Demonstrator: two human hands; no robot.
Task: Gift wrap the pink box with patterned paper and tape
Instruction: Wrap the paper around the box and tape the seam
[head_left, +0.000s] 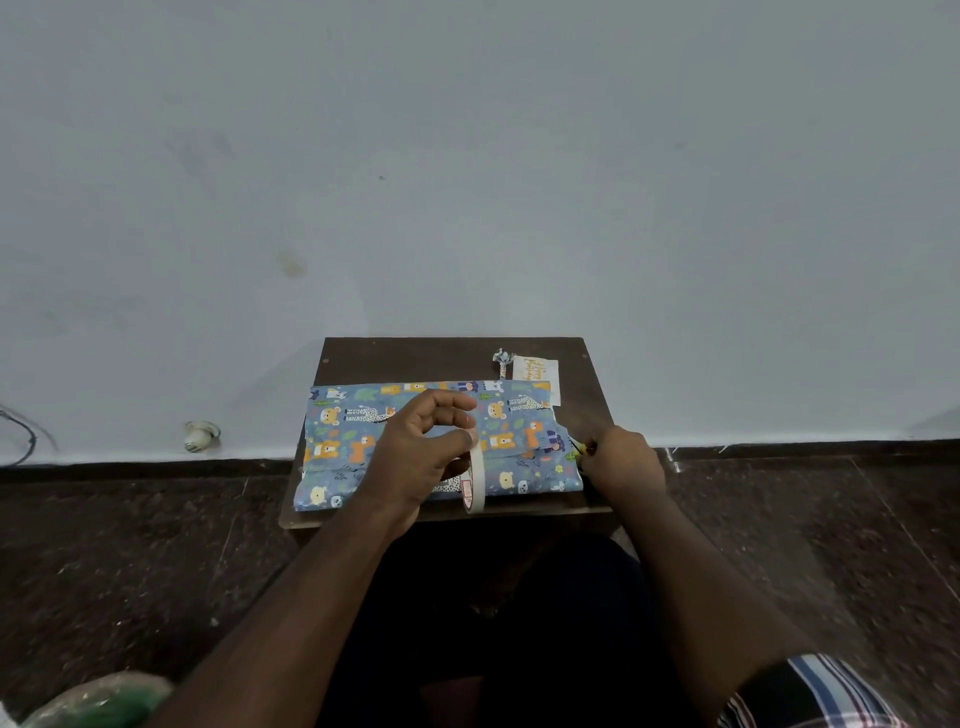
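The box lies on a small dark wooden table (363, 358), fully covered by blue patterned paper (343, 431) with cartoon animals; no pink shows. My left hand (421, 452) hovers over the middle of the parcel and pinches a roll of white tape (475, 480) that stands on edge at the parcel's near side. My right hand (621, 460) is at the parcel's right end, fingers curled round a small yellow and black object (581, 448), mostly hidden.
A white card with gold writing (537, 371) and a small paper bow (503, 359) lie at the table's back right. A pale wall rises right behind the table. Dark stone floor surrounds it; a green plastic bag (98, 701) sits at bottom left.
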